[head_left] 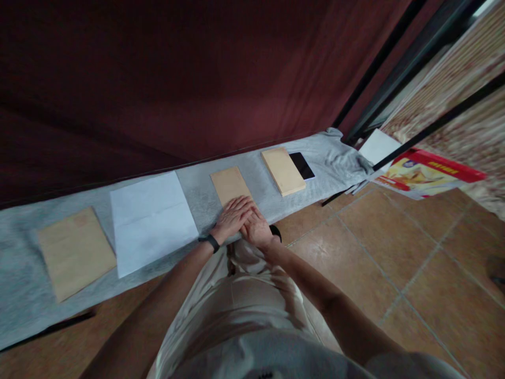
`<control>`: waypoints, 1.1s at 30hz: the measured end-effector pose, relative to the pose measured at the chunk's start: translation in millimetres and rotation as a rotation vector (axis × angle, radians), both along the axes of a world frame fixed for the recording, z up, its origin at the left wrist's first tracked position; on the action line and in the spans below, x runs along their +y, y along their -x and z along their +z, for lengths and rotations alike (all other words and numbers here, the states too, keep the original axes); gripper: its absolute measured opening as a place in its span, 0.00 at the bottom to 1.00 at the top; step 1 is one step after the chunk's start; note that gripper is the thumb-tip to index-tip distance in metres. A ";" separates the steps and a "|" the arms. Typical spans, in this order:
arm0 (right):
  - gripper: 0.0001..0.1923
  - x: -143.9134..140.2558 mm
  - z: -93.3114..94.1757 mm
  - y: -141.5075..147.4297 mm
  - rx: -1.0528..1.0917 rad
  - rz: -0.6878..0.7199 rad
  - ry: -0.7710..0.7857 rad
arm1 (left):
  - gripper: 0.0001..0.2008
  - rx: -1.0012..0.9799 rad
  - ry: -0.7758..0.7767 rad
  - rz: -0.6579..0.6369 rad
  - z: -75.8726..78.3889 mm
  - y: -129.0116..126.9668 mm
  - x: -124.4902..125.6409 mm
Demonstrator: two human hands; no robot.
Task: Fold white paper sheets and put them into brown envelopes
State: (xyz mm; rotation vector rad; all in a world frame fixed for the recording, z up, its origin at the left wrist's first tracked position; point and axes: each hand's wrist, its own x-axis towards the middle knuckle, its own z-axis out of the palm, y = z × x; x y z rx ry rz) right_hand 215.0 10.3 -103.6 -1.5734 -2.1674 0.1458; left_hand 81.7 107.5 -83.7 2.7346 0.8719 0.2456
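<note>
Envelope (229,185): small tan paper envelope, lying flat on the grey cloth (23,295) near its front edge; near half is hidden under both hands, far half shows.
Left hand (233,215): palm down, fingers straight and close together, laid flat on the envelope's near part; black band (209,241) on the wrist.
Right hand (256,227): palm down just beside the left, fingers lying over the left hand's fingertips at the envelope's near right corner. Whether it pinches an edge cannot be told; it looks pressed flat.
Handling, judged: light and thin, bends easily, creases if pressed hard. Flat on soft cloth it offers little edge; likely easiest to slide toward the cloth's front edge, or lift one free corner and take it between thumb and fingers. The far corners are the ones uncovered.
White sheet (152,218): large paper to the left of the envelope, apart from it, flat.
Left envelope (74,252): bigger tan one, further left, just beside the white sheet.
Stack (283,170): thicker tan pile to the right, well apart from the hands.
Phone (302,165): dark, lying against the stack's right side.
Box (426,172): red and yellow, at the cloth's far right end, on the tiled floor (394,252).
Backdrop: dark red curtain (197,79) behind the cloth.
</note>
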 end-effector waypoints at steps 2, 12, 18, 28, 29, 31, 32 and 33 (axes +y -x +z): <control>0.21 0.1 2.3 0.7 -0.009 -0.006 -0.017 | 0.26 0.019 -0.012 0.052 2.8 2.6 1.1; 0.27 -3.9 8.7 4.5 -0.016 -0.070 -0.006 | 0.29 0.104 -0.076 0.169 4.5 26.3 11.4; 0.29 -5.9 7.3 5.0 -0.022 -0.081 0.004 | 0.29 0.060 -0.093 0.219 3.9 24.6 13.1; 0.23 -5.2 4.5 6.6 -0.058 -0.089 0.010 | 0.27 0.069 0.007 -0.009 4.3 -9.0 26.0; 0.22 -5.3 5.6 6.7 -0.059 -0.091 0.011 | 0.27 0.075 0.017 -0.026 4.8 -11.6 28.2; 0.22 -5.4 7.5 6.6 -0.059 -0.094 0.009 | 0.27 0.083 0.028 -0.045 5.2 -15.2 32.8; 0.22 -5.5 8.2 6.6 -0.057 -0.094 0.007 | 0.27 0.087 0.026 -0.048 4.9 -16.3 34.8; 0.22 -5.5 8.6 6.6 -0.055 -0.094 0.004 | 0.27 0.090 0.020 -0.045 4.2 -17.0 36.6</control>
